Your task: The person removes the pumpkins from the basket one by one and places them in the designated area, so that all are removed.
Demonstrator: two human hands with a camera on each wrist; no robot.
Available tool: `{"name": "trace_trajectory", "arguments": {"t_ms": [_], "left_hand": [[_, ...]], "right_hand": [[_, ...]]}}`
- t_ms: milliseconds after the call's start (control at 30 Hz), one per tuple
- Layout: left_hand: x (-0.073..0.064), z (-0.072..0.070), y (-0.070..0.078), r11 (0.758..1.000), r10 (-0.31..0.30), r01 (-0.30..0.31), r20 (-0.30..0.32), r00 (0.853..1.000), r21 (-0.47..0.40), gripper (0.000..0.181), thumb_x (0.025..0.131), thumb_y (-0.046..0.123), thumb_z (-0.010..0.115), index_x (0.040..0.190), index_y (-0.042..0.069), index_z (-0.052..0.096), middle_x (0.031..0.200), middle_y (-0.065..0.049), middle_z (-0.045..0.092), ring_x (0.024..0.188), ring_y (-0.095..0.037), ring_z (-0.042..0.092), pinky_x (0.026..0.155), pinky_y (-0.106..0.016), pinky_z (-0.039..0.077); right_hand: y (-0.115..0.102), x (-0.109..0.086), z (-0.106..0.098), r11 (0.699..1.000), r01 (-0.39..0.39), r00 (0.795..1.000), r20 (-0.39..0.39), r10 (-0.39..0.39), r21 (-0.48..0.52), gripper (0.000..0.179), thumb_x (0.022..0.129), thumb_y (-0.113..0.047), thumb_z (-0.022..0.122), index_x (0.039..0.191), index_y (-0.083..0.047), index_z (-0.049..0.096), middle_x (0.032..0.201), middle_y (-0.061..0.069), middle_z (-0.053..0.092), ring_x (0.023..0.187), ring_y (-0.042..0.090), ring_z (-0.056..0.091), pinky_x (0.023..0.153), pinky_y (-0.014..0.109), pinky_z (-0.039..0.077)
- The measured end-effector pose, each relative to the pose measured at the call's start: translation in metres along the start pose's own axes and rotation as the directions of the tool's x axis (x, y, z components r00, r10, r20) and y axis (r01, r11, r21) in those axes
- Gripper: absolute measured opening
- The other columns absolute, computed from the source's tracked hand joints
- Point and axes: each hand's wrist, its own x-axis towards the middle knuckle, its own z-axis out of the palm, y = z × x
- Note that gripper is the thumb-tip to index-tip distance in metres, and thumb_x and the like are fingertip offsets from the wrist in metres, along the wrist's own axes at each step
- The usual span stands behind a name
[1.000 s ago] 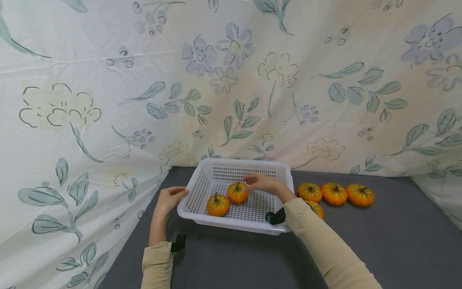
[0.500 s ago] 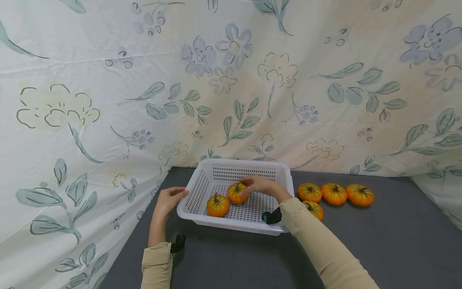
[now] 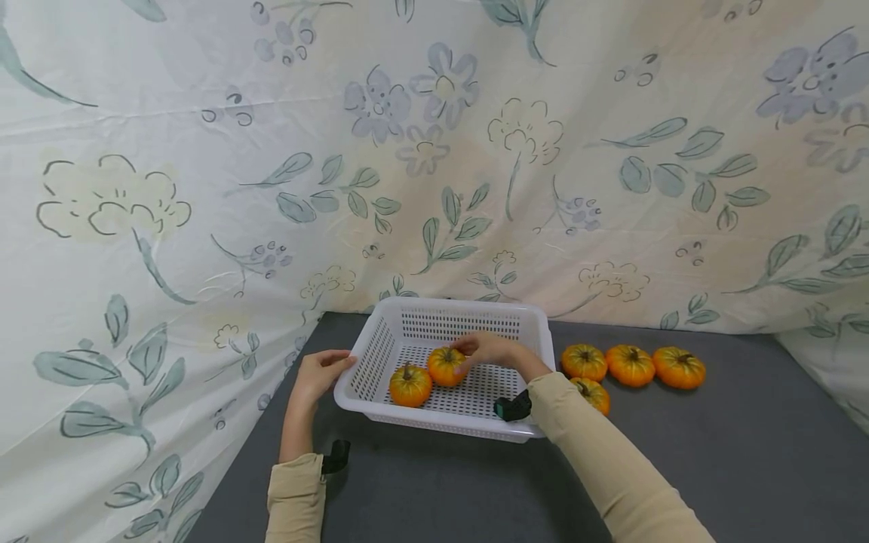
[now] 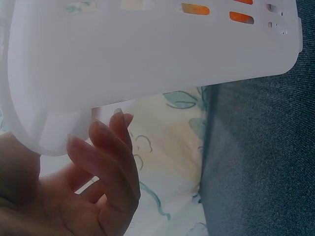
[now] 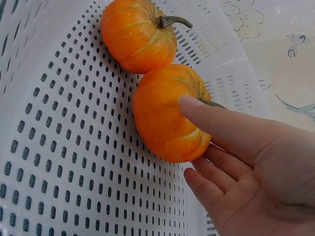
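Pumpkin (image 3: 444, 367) rests inside the white basket (image 3: 434, 422), near the middle of its floor, against a second pumpkin (image 3: 410, 386). The right hand (image 3: 489, 348) holds it between thumb and curled fingers; the left hand (image 3: 320, 375) pinches the basket's left rim. The pumpkin looks firm and stiff, probably moderately light, its smooth skin perhaps a little slippery. The ribbed sides seem the safest hold, with thumb and fingers opposed; the thin stem (image 5: 212, 104) could snap.
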Motion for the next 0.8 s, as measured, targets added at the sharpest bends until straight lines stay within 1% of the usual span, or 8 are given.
{"name": "trace_trajectory", "arguments": {"t_ms": [200, 400, 800], "left_hand": [[0.0005, 0.0002, -0.0003, 1.0, 0.007, -0.007, -0.002, 1.0, 0.008, 0.042, 0.093, 0.025, 0.065, 0.126, -0.002, 0.062, 0.118, -0.025, 0.067, 0.08, -0.015, 0.068, 0.073, -0.037, 0.057], [0.0008, 0.0004, -0.0006, 1.0, -0.003, 0.003, 0.0, 1.0, 0.0, 0.042, 0.093, 0.025, 0.066, 0.126, -0.001, 0.062, 0.118, -0.025, 0.067, 0.08, -0.014, 0.068, 0.073, -0.037, 0.057], [0.0004, 0.0003, 0.0007, 1.0, -0.008, 0.008, 0.004, 1.0, -0.007, 0.043, 0.093, 0.025, 0.066, 0.126, -0.002, 0.062, 0.118, -0.025, 0.066, 0.079, -0.014, 0.068, 0.073, -0.037, 0.058]], "right_hand": [[0.0012, 0.0005, 0.0009, 1.0, -0.016, 1.0, 0.006, 0.016, 0.017, 0.06, 0.083, -0.015, 0.076, 0.137, -0.004, 0.053, 0.148, 0.017, 0.047, 0.14, 0.035, 0.041, 0.114, 0.048, 0.034], [0.0038, 0.0034, 0.0016, 1.0, -0.011, 1.0, -0.001, 0.011, 0.03, 0.06, 0.083, -0.012, 0.076, 0.137, -0.001, 0.053, 0.145, 0.019, 0.05, 0.136, 0.035, 0.046, 0.113, 0.047, 0.036], [0.0053, 0.0035, 0.0017, 1.0, 0.002, 1.0, -0.002, -0.002, 0.027, 0.06, 0.084, -0.009, 0.074, 0.138, 0.0, 0.051, 0.146, 0.022, 0.048, 0.137, 0.037, 0.044, 0.113, 0.047, 0.036]]}}
